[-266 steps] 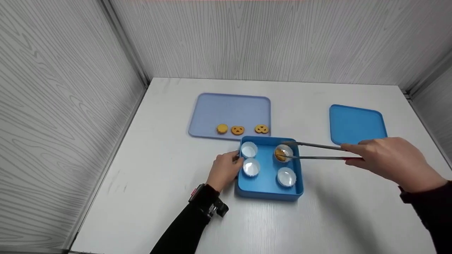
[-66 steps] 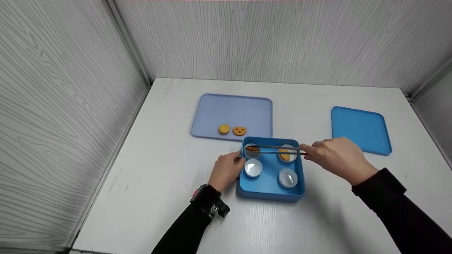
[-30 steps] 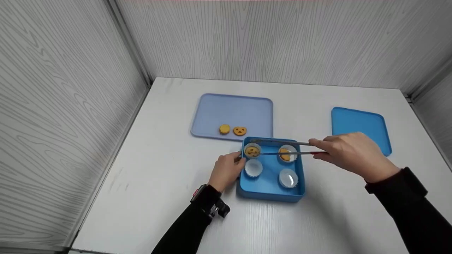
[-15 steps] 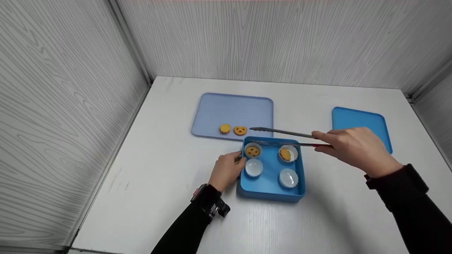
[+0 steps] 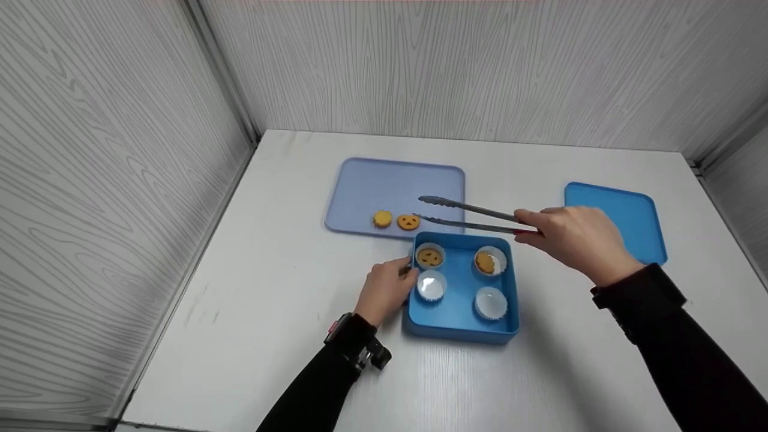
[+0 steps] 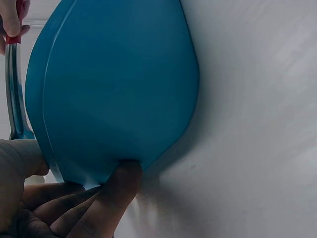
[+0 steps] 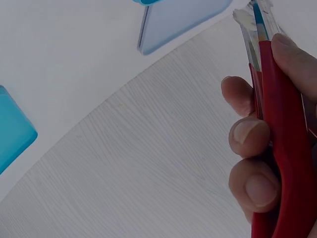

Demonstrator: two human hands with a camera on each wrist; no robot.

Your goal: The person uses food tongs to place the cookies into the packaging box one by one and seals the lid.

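Note:
My left hand [image 5: 384, 291] holds the left wall of a blue box [image 5: 459, 288]; in the left wrist view its fingers and thumb meet that wall near the rim. Inside stand several white paper cups. A face-like cookie [image 5: 429, 258] lies in the back-left cup, and a golden cookie [image 5: 484, 262] in the back-right one; the two front cups [image 5: 431, 285] hold nothing. My right hand [image 5: 579, 240] grips red-handled metal tongs [image 5: 480, 226], spread apart, with nothing between their tips. The tips overlap the lavender tray near a face-shaped cookie [image 5: 408, 222]. Left of it lies a yellow cookie [image 5: 382, 218].
The lavender tray [image 5: 390, 186] lies behind the box on the white table [image 5: 270, 270]. A flat blue lid-like tray [image 5: 606, 204] lies at the right, partly behind the right hand. Wood-grain panels [image 5: 450, 72] stand around the table's back and sides.
A face-like cookie left the lavender tray and now lies in the back-left cup. The tongs let it go, rose and moved back over the tray. The left hand stays at the box.

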